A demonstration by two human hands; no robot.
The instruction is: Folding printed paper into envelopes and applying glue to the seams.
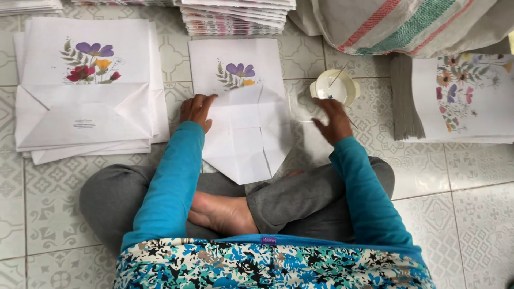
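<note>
**Head view: both hands at a half-folded floral paper bag**

Head camera looks straight down on my crossed legs and the patterned tile floor [471, 214].

- My left hand [197, 109] lies flat on the left edge of the white paper bag [249, 134], fingers loosely curled, pressing down and gripping nothing.
- My right hand [333, 120] is just off the bag's right edge, fingers spread open and empty, just below the small white bowl [333, 88]. I cannot tell whether it touches the floor.
- The bag lies on the tiles directly in front of my knees. Its printed purple flower faces up at the far end; the near end is folded into flaps that come to a point.
- A thin stick [338, 75] leans in the bowl.
- Left of me: 1 stack of finished folded bags [85, 107] with the same flower print.
- Right of me: 1 stack of flat printed sheets [466, 101], partly under a striped woven sack [407, 27].
- Far edge: more stacked paper [235, 16].
</note>
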